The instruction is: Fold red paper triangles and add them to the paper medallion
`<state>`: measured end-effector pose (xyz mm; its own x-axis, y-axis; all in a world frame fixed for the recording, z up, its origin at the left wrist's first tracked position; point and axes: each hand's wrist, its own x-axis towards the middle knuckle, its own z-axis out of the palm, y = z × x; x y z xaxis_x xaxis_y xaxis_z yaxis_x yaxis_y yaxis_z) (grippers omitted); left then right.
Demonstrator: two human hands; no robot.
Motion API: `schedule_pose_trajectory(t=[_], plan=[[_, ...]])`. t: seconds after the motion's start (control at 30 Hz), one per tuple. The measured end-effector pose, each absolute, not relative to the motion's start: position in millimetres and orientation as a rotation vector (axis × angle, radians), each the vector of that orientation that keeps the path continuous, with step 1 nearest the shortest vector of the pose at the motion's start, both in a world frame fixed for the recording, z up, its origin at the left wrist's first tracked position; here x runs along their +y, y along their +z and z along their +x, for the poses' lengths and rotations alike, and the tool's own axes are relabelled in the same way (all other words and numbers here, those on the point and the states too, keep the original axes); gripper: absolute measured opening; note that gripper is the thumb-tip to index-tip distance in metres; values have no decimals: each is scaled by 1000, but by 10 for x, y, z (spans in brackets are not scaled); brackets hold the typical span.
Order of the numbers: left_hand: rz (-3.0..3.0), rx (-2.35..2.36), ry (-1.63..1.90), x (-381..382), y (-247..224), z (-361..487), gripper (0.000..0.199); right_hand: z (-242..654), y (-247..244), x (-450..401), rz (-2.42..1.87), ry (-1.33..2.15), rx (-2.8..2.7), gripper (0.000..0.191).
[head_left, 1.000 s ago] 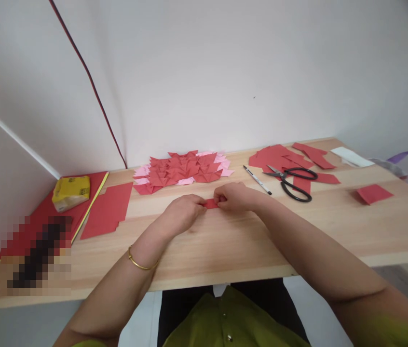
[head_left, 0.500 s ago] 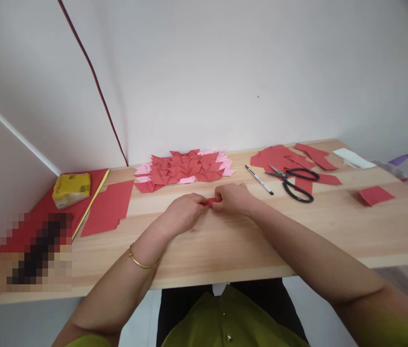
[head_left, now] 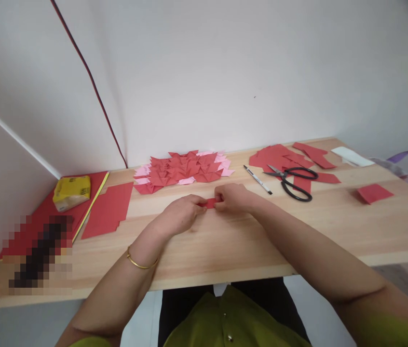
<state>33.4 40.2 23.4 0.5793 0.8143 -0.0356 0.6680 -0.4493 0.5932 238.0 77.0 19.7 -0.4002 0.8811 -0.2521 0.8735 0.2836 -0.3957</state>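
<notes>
Between my two hands is a small piece of red paper (head_left: 210, 203), low over the wooden table (head_left: 222, 250). My left hand (head_left: 183, 214) has its fingers closed on the paper's left end. At the right end my right hand (head_left: 233, 198) grips it with curled fingers. Only a short red strip shows between the fingertips; the rest is covered. Just beyond my hands lies a cluster of folded red and pink paper pieces (head_left: 185, 168). A white pen (head_left: 258, 180) rests to the right of my right hand.
Black-handled scissors (head_left: 296, 193) lie by several red paper scraps (head_left: 276, 156). A red square (head_left: 375, 193) and a white strip (head_left: 352, 156) are farther right. At left are red sheets (head_left: 110, 207), a yellow packet (head_left: 72, 192) on a red board, and a blurred dark object (head_left: 43, 250).
A little more of the red paper now shows between my fingertips, and it looks flatter. Both hands stay in nearly the same place; the view has shifted slightly.
</notes>
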Motion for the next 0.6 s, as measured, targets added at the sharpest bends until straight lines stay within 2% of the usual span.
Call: schedule_pose_trajectory(t=[0.13,0.43,0.6], plan=[[2316,1109,343,423,203,305,29,2456,264,774,-1646,839,-2545,8],[2359,998,226,468,301,230,26,2580,268,852,-1503,972,-2611,15],[2334,1217,506,559,186,268,12,2591,285,841,-1477,961,-2625,13]])
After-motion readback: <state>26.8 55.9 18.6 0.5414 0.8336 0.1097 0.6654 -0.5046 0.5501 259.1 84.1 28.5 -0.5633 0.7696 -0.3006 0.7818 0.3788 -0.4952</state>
